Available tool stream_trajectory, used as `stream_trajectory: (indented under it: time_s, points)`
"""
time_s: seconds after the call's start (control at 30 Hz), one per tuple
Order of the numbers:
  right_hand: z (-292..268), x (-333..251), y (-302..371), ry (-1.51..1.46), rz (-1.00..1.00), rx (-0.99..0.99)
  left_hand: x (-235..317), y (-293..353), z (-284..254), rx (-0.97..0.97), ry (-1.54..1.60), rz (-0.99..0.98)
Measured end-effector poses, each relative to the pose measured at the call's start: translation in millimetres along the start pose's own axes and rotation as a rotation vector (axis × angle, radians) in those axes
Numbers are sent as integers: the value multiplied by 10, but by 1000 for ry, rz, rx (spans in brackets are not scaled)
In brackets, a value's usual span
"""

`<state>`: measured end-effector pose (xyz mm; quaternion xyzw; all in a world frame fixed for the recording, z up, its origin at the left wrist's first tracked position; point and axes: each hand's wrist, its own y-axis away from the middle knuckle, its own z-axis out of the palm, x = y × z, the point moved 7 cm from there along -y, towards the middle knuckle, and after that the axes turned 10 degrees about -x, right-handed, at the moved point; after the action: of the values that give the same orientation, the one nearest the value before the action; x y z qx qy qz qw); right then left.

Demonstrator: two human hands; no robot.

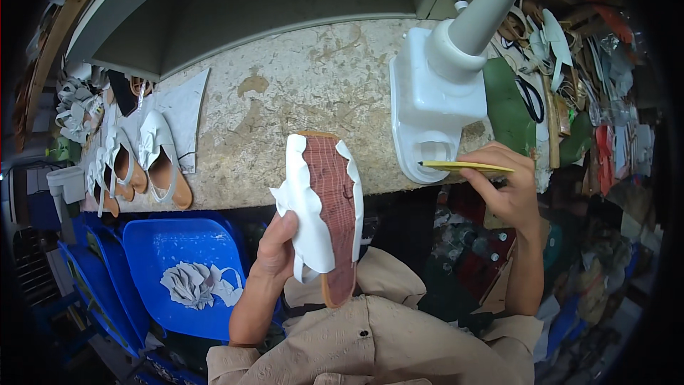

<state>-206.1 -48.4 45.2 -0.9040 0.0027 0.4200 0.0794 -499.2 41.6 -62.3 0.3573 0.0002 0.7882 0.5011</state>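
Note:
My left hand (274, 246) holds a shoe (329, 203) sole-side up, a reddish-brown insole with a white upper folded over its edges. My right hand (507, 189) grips a thin yellow-handled brush (467, 167), its dark tip reaching into the round opening at the base of a white plastic glue dispenser (434, 96) that stands on the worn workbench (285, 100). The shoe sits in front of the bench edge, above my lap.
Several finished white-and-tan shoes (153, 164) lie at the bench's left end with white cut pieces. Stacked blue plastic chairs (178, 264) hold white flower trims. Scissors (529, 96), a green sheet and cluttered scraps fill the right side.

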Motion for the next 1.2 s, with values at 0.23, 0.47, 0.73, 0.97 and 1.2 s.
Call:
stream_trajectory:
  time_s: [0.23, 0.47, 0.73, 0.97, 1.2]
  points:
    - [50, 135, -78, -73, 72, -101, -9, 45, -47, 103, -81, -16]
    - [148, 479, 13, -752, 521, -42, 19, -26, 205, -10, -227, -61]
    - [496, -309, -11, -818, 145, 425, 85, -106, 505, -211, -359, 94]
    - [491, -583, -26, -582, -148, 366, 141, -103, 541, -137, -467, 103]
    - [555, -614, 59, -416, -223, 353, 122, -113, 570, -84, -426, 46]
